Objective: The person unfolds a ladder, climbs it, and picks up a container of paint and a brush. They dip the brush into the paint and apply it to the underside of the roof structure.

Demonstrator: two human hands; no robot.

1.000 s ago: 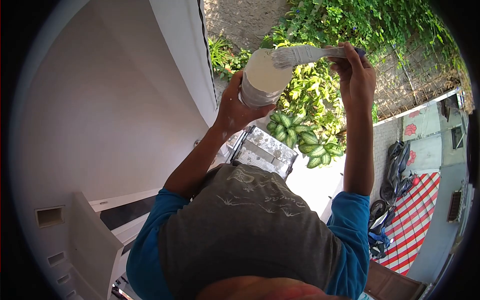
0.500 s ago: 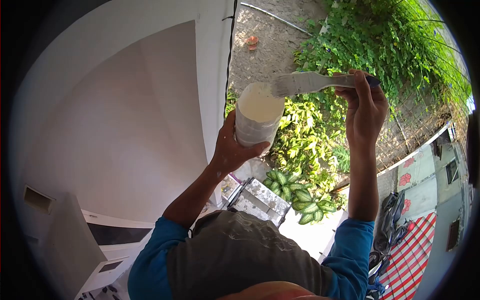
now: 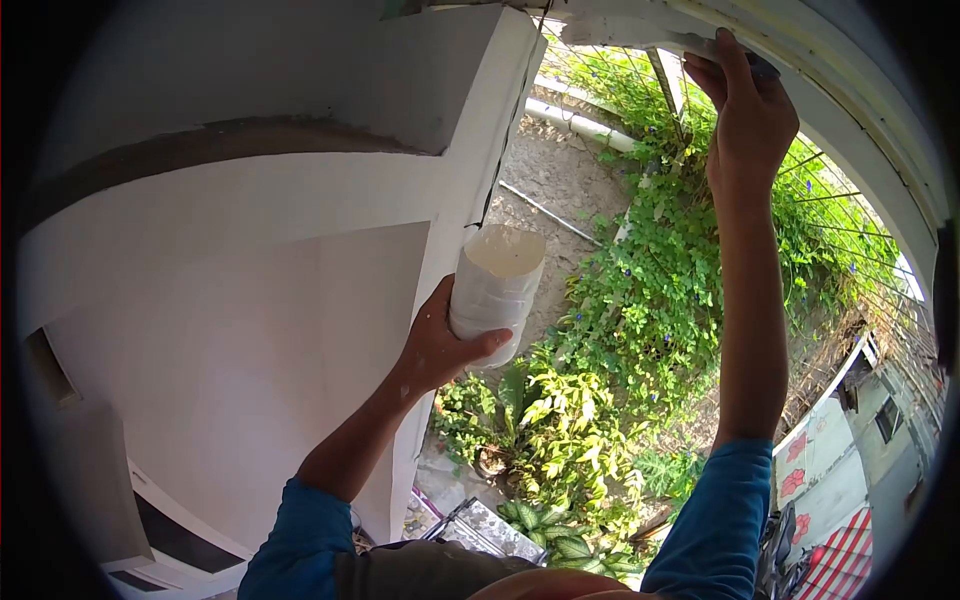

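My left hand (image 3: 446, 342) is wrapped round a white, paint-smeared plastic container (image 3: 492, 308) with a cut-open top, tilted slightly. Pale paint coats its inside. High at the upper right, my right hand (image 3: 752, 125) grips a paintbrush (image 3: 692, 42) by its handle. The brush points left along the white overhead beam (image 3: 810, 90), and its pale head overlaps the beam in this view, hard to pick out against the white.
A white wall (image 3: 250, 320) with a post fills the left side, and a dark cable (image 3: 502, 150) runs down the post. Beyond lie green plants (image 3: 640, 310), a wire fence and a striped red-and-white sheet (image 3: 840, 555).
My right hand has raised the brush from the container's rim up to the overhead beam. The view has tilted upward, and the container sits lower in it, still in my left hand.
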